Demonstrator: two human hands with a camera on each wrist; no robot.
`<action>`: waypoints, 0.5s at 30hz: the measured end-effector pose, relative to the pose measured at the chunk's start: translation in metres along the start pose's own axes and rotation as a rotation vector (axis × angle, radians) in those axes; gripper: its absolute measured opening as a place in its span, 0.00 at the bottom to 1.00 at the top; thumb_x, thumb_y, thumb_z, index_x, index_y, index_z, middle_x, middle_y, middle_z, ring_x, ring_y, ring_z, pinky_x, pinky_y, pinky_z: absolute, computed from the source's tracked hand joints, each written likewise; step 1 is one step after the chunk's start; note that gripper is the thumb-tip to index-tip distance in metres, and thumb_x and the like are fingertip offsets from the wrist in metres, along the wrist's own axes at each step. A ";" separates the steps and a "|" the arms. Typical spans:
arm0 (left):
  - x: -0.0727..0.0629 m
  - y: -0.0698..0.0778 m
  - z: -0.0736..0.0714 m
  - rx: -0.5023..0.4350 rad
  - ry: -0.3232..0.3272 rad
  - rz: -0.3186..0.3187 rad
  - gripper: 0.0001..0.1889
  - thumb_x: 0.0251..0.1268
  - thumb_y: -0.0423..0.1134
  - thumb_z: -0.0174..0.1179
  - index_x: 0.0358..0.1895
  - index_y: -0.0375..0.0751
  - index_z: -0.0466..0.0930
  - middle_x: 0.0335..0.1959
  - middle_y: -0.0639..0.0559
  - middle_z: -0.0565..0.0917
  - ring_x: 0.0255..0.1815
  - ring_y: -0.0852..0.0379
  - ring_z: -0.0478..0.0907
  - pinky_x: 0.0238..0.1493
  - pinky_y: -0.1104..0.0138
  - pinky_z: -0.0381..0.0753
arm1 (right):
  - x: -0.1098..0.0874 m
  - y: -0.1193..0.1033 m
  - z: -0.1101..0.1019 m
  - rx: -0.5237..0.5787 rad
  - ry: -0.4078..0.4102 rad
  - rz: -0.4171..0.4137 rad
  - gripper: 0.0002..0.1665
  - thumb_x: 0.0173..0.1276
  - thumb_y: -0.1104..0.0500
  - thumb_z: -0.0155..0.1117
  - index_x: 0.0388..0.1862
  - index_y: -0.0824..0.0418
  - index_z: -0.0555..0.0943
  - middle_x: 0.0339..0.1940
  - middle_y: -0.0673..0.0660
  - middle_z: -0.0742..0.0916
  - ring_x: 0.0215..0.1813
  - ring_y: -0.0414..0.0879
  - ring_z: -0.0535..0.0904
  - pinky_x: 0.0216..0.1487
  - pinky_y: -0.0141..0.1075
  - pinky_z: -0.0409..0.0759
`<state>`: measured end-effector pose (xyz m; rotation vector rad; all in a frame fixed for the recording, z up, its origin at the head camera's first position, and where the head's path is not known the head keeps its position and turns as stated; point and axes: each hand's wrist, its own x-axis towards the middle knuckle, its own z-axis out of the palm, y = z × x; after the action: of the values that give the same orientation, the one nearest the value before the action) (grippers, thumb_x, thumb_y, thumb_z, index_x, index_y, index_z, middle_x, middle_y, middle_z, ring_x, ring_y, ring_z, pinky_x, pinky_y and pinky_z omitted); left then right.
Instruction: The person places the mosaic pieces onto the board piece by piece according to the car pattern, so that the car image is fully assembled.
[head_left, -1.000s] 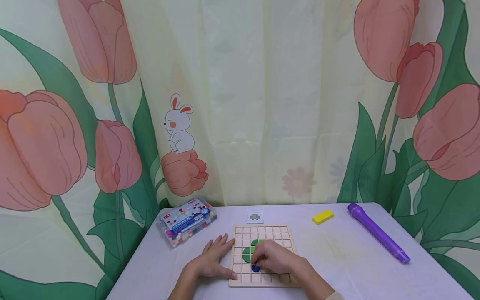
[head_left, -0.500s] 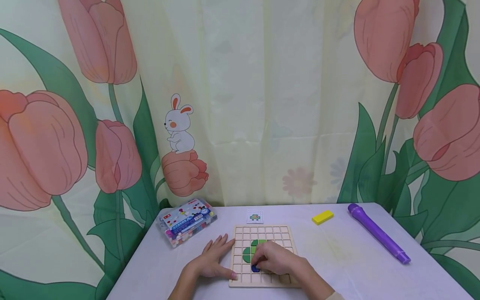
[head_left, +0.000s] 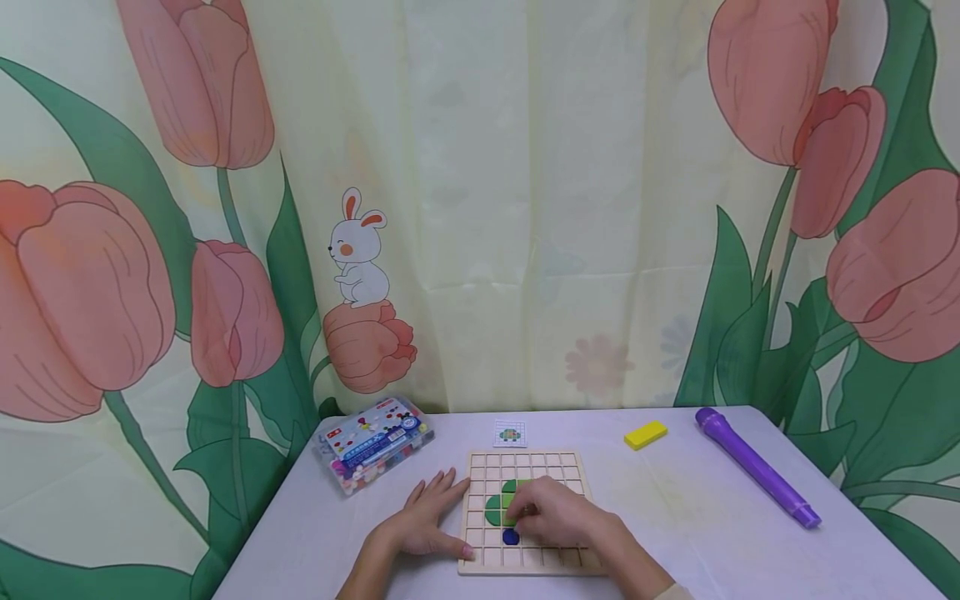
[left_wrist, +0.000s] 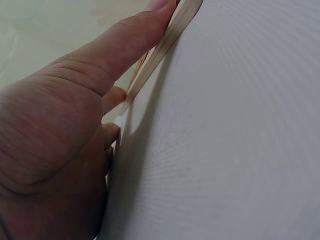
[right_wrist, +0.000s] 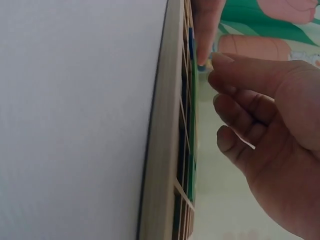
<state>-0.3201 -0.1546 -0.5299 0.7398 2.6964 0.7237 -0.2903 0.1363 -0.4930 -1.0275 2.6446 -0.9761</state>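
Note:
A wooden grid board (head_left: pixel 551 465) lies on the white table. Green pieces (head_left: pixel 492 510) fill several of its cells, and a dark blue round piece (head_left: pixel 511 537) sits in a cell below them. The left hand (head_left: pixel 423 523) steadies the board's left side, fingers spread; its thumb (left_wrist: pixel 125 45) rests on the near-left edge. Above the grid, just right of the blue piece, hovers the right hand (head_left: pixel 557 512). Its fingers (right_wrist: pixel 235 112) are loosely bent with nothing visible in them, and it hides part of the green pieces.
Behind the board lies a small picture card (head_left: pixel 510 432) with a green pattern. A clear box (head_left: pixel 377 444) of coloured pieces stands at the back left. To the right are a yellow block (head_left: pixel 646 434) and a long purple microphone-shaped object (head_left: pixel 757 467).
The right hand has let go of the blue piece and drawn slightly up and to the right, leaving it in its cell. The left hand has stayed in place.

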 end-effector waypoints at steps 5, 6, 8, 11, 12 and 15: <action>-0.001 0.001 0.000 0.001 -0.003 -0.003 0.59 0.49 0.72 0.73 0.84 0.53 0.57 0.86 0.39 0.50 0.88 0.37 0.42 0.82 0.33 0.37 | -0.005 0.006 -0.010 0.021 0.036 0.016 0.08 0.70 0.61 0.72 0.45 0.52 0.91 0.42 0.44 0.89 0.43 0.32 0.79 0.48 0.30 0.81; -0.001 0.002 0.000 -0.001 -0.004 -0.005 0.59 0.49 0.72 0.73 0.84 0.53 0.57 0.86 0.39 0.50 0.88 0.37 0.42 0.82 0.34 0.37 | -0.006 0.006 -0.012 0.023 0.043 0.019 0.08 0.70 0.62 0.71 0.46 0.52 0.91 0.42 0.45 0.89 0.42 0.32 0.78 0.47 0.30 0.81; -0.001 0.002 0.000 -0.002 -0.007 -0.007 0.59 0.49 0.72 0.73 0.84 0.54 0.57 0.86 0.39 0.50 0.88 0.37 0.42 0.82 0.34 0.37 | -0.008 0.008 -0.017 0.026 0.057 0.022 0.08 0.70 0.61 0.72 0.46 0.54 0.91 0.42 0.48 0.89 0.39 0.33 0.77 0.43 0.29 0.79; -0.001 0.001 0.000 0.000 -0.005 -0.008 0.59 0.49 0.72 0.74 0.84 0.54 0.57 0.87 0.40 0.50 0.88 0.37 0.41 0.82 0.34 0.37 | -0.012 0.010 -0.024 0.025 0.085 0.017 0.09 0.70 0.60 0.72 0.48 0.56 0.91 0.42 0.51 0.89 0.39 0.33 0.76 0.41 0.29 0.78; -0.001 0.002 0.000 -0.001 -0.005 -0.008 0.59 0.49 0.72 0.74 0.84 0.54 0.57 0.87 0.40 0.51 0.88 0.37 0.41 0.82 0.34 0.36 | -0.013 0.011 -0.026 0.022 0.094 0.021 0.09 0.70 0.60 0.72 0.48 0.55 0.90 0.42 0.50 0.89 0.38 0.34 0.76 0.40 0.29 0.78; -0.001 0.002 0.000 -0.003 -0.004 -0.007 0.59 0.49 0.72 0.74 0.84 0.54 0.57 0.86 0.40 0.50 0.88 0.37 0.41 0.82 0.34 0.36 | -0.017 0.015 -0.032 0.023 0.121 0.029 0.09 0.70 0.59 0.73 0.48 0.55 0.90 0.40 0.45 0.88 0.38 0.34 0.76 0.38 0.29 0.77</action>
<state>-0.3185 -0.1536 -0.5289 0.7305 2.6924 0.7242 -0.2964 0.1719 -0.4790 -0.9507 2.7293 -1.0934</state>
